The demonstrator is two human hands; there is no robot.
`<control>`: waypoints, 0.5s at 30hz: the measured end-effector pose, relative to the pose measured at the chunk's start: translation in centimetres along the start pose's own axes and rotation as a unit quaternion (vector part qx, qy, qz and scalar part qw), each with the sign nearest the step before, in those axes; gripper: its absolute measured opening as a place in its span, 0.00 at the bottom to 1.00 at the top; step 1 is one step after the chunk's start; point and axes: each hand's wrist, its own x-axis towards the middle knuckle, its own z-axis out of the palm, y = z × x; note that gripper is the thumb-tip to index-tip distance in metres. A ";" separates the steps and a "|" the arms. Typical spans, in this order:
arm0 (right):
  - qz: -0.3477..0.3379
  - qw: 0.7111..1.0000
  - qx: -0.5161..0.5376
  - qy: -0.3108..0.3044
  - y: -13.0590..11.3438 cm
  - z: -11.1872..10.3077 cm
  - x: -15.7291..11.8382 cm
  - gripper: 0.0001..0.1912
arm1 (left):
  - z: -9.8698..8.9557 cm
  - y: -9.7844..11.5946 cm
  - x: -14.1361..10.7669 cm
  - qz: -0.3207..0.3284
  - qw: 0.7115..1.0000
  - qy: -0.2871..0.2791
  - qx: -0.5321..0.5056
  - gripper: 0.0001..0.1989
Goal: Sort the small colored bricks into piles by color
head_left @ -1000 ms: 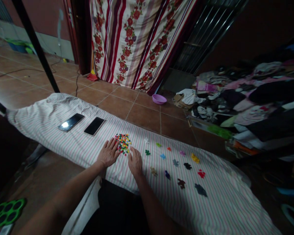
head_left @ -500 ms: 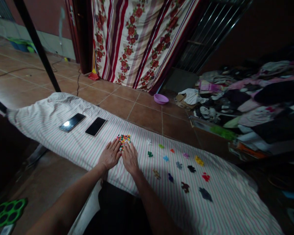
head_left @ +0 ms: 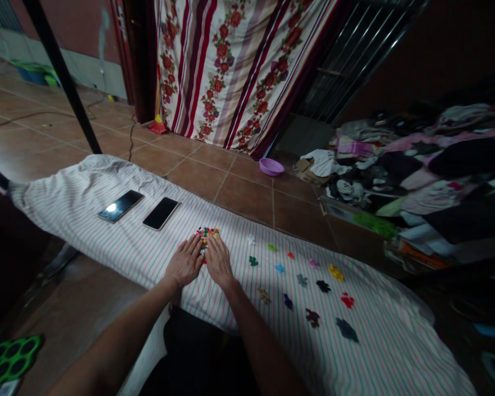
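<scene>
A mixed pile of tiny coloured pieces (head_left: 208, 232) lies on the striped cloth (head_left: 239, 308), partly covered by my hands; their exact kind is too small to tell. My left hand (head_left: 185, 259) rests flat at the pile's left side, fingers stretched out. On the right side my right hand (head_left: 218, 259) also lies flat, its fingertips over the pieces. To the right are several small heaps sorted by colour, among them a dark green heap (head_left: 253, 261), a yellow heap (head_left: 335, 272), a black heap (head_left: 323, 286) and a brown heap (head_left: 312, 317).
Two phones lie left of the pile, one glossy phone (head_left: 121, 206) and one black-screened phone (head_left: 161, 213). Beyond the cloth, a purple basin (head_left: 271, 166) sits on the tiled floor. Clothes (head_left: 421, 159) are piled at the right. A black pole (head_left: 61, 77) slants at the left.
My right hand has shifted slightly up and over the pile, covering more pieces; a little red shows below between the hands. My left hand stays nearly in place.
</scene>
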 end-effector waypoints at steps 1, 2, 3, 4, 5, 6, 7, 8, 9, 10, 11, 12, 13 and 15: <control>0.009 1.000 0.004 0.008 0.3 -0.2 0.5 0.26 | -0.1 0.0 0.0 0.000 1.000 0.001 -0.001 0.26; 0.023 1.000 0.007 0.020 0.6 -0.4 1.1 0.26 | -0.1 0.0 0.0 0.000 1.000 0.002 -0.003 0.26; 0.037 0.999 0.011 0.033 0.9 -0.6 1.7 0.26 | -0.1 0.0 0.0 0.000 1.000 0.005 -0.006 0.26; 0.049 0.998 0.015 0.044 1.2 -0.8 2.2 0.26 | -0.1 -0.1 0.0 0.001 1.000 0.007 -0.009 0.26; 0.056 0.997 0.019 0.052 1.6 -1.0 2.6 0.26 | -0.1 -0.1 0.0 0.001 1.000 0.011 -0.011 0.26; 0.060 0.996 0.023 0.055 1.8 -1.1 2.8 0.25 | -0.1 -0.2 0.0 0.001 1.000 0.014 -0.014 0.25; 0.061 0.996 0.026 0.052 2.0 -1.2 2.8 0.23 | 0.0 -0.2 0.0 0.001 1.000 0.018 -0.016 0.25; 0.060 0.997 0.028 0.046 2.1 -1.3 2.8 0.22 | 0.1 -0.2 0.0 0.000 1.000 0.022 -0.018 0.25; 0.062 0.997 0.027 0.040 2.2 -1.3 2.6 0.21 | 0.2 -0.2 0.0 -0.001 0.999 0.026 -0.020 0.25; 0.067 0.997 0.024 0.034 2.1 -1.3 2.5 0.19 | 0.3 -0.2 0.0 -0.002 0.999 0.030 -0.023 0.25; 0.074 0.997 0.020 0.030 2.1 -1.3 2.3 0.18 | 0.3 -0.2 -0.1 -0.002 0.999 0.033 -0.027 0.25; 0.081 0.996 0.015 0.026 1.9 -1.4 2.2 0.16 | 0.4 -0.2 -0.1 -0.003 0.999 0.035 -0.031 0.25; 0.089 0.996 0.009 0.023 1.8 -1.4 2.2 0.15 | 0.5 -0.2 -0.1 -0.003 0.999 0.036 -0.033 0.25; 0.105 0.994 -0.006 0.015 1.6 -1.6 2.5 0.14 | 0.6 -0.2 -0.1 -0.003 0.999 0.035 -0.036 0.25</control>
